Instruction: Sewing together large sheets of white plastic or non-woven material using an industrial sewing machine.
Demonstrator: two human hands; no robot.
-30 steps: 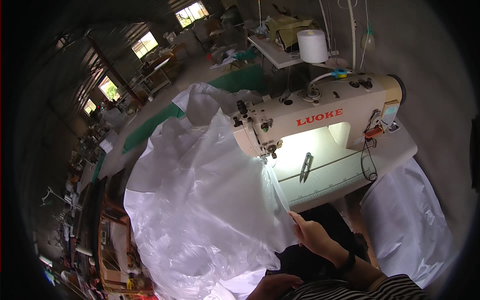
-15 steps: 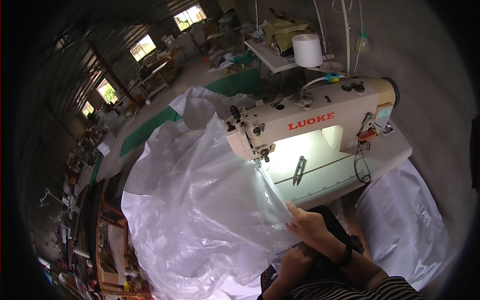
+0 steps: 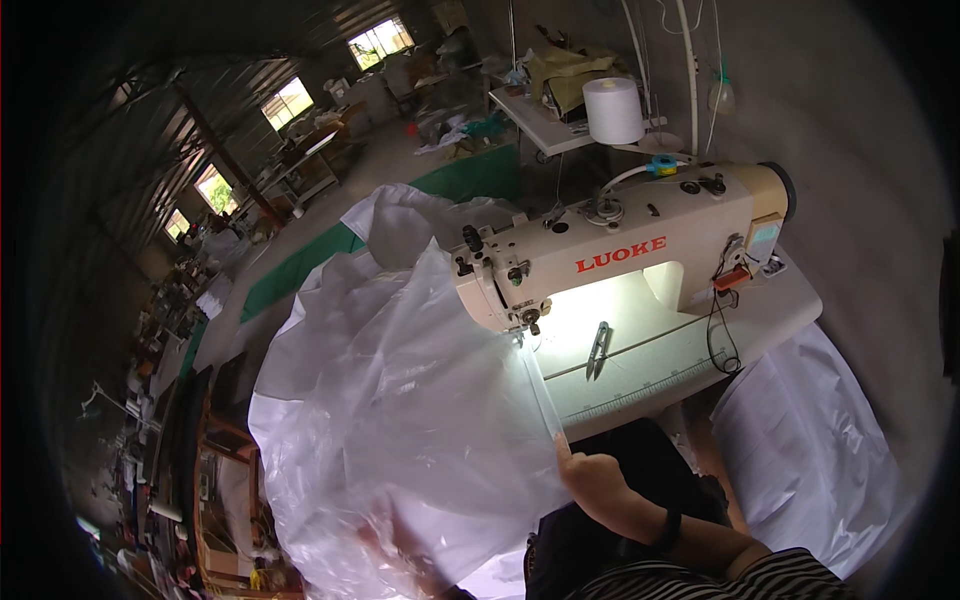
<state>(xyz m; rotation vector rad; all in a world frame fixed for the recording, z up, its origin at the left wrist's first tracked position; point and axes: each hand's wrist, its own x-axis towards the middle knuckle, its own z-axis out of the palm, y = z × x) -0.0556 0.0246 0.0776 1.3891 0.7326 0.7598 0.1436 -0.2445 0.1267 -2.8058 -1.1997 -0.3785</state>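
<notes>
A large, shiny white plastic sheet (image 3: 400,390) is draped over the left of the sewing machine (image 3: 620,240), its right edge running straight down from under the needle. My right hand (image 3: 600,487), a dark band at its wrist, pinches that edge just in front of the machine bed. Lower left, my left hand (image 3: 395,550) is at the sheet's near part, blurred and partly veiled by the plastic, so its fingers do not show clearly. Thread snips (image 3: 598,350) lie on the lit bed, out of both hands.
Right of the machine hangs more white sheeting (image 3: 810,440). A white thread cone (image 3: 613,112) stands behind the machine, near a side table (image 3: 545,120). A dark cable (image 3: 712,335) loops at the bed's right. A wooden frame (image 3: 225,470) stands on the left.
My left hand has moved from beside my right wrist to the left, onto the sheet. My right hand has shifted slightly down and left, and the sheet's edge now looks straighter.
</notes>
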